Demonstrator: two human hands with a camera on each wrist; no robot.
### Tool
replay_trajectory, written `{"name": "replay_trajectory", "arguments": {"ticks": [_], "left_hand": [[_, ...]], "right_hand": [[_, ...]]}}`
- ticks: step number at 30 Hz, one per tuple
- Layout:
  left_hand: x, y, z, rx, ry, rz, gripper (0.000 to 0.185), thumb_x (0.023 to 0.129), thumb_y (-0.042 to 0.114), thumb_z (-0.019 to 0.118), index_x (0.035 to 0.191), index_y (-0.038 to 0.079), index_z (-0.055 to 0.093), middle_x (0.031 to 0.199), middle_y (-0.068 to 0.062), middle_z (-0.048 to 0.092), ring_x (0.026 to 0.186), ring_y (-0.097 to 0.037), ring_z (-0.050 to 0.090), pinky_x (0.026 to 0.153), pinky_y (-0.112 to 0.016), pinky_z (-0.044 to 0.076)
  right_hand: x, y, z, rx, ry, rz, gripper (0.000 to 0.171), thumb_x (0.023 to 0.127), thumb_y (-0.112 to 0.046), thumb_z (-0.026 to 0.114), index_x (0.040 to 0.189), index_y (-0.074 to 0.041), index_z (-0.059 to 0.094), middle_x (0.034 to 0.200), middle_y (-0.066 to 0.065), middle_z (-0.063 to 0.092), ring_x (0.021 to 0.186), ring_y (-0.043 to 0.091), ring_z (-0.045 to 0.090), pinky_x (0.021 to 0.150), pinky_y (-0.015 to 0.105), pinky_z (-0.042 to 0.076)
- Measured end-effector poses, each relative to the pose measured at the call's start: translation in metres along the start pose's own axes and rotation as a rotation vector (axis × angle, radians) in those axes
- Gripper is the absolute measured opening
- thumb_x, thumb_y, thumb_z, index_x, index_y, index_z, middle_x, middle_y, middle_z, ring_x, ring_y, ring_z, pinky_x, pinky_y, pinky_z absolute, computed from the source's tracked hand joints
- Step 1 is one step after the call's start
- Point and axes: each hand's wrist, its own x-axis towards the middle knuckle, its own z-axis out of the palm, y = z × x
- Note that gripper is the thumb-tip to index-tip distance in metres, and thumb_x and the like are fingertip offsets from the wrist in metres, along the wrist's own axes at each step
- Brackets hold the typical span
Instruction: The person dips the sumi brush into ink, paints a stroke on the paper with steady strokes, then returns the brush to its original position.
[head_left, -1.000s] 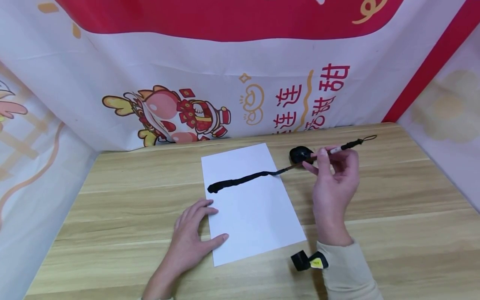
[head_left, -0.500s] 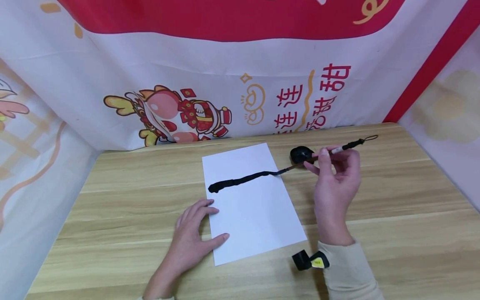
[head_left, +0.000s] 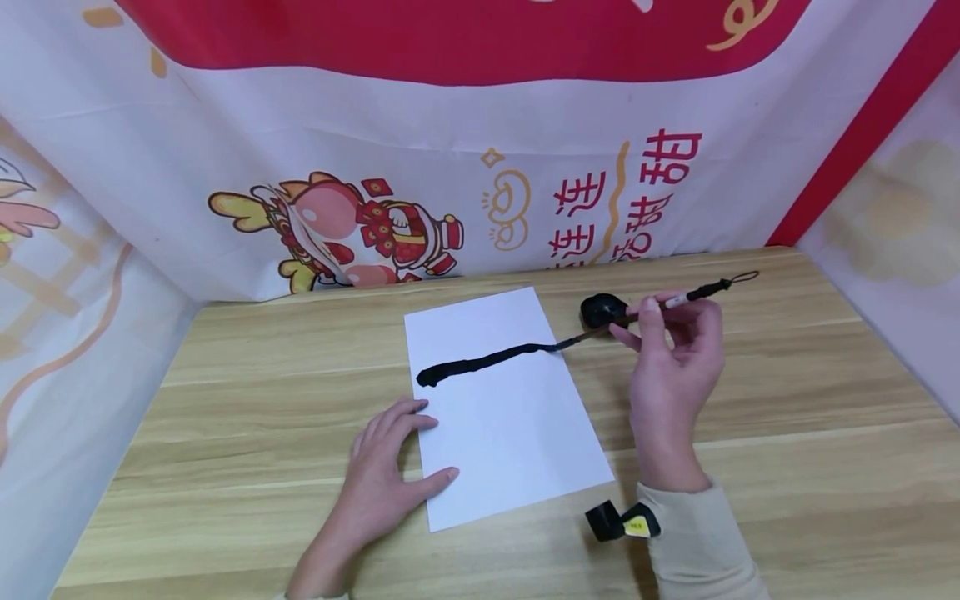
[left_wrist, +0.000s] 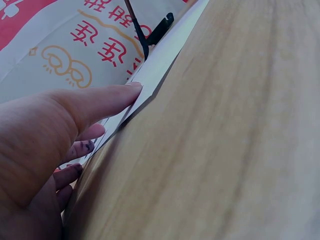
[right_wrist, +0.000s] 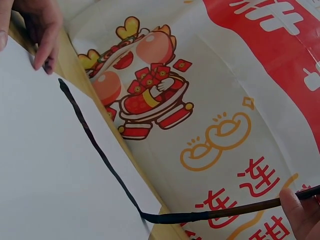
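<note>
Right hand [head_left: 671,375] pinches the brush [head_left: 645,315]; its tip extends toward nine o'clock onto the paper [head_left: 502,417], which the flat, spread left hand [head_left: 382,479] presses.

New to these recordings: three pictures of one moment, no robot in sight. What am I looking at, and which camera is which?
No machine here: a person works with bare hands and wears three cameras. The wide picture is from the head; the other two are from the wrists. On the wooden table lies a white sheet with one black stroke. The left hand lies flat on the sheet's edge. The right hand pinches a brush, its tip at the stroke's right end. A small black dish sits behind the brush.
</note>
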Motion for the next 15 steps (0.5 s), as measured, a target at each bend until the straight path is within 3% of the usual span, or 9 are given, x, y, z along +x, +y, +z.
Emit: {"name": "replay_trajectory", "arguments": {"ticks": [10,15], "left_hand": [[0.001,0.001,0.0,0.001,-0.007,-0.007,0.06,0.082,0.043,0.093,0.133,0.023,0.068,0.164,0.0,0.051,0.155,-0.036,0.041,0.125,-0.073,0.022],[0.0,0.001,-0.001,0.0,-0.003,-0.003,0.06,0.082,0.043,0.093,0.133,0.023,0.068,0.164,-0.001,0.051,0.155,-0.036,0.041,0.125,-0.073,0.021]], "right_hand": [[0.001,-0.001,-0.001,0.003,0.013,-0.009,0.009,0.107,-0.016,0.066,0.116,-0.018,0.062,0.112,0.006,0.064,0.106,0.024,0.07,0.081,0.032,0.067],[0.014,-0.014,-0.009,0.259,0.165,-0.031,0.013,0.102,-0.002,0.069,0.113,-0.005,0.061,0.107,0.013,0.064,0.095,0.028,0.072,0.073,0.037,0.067]]}}
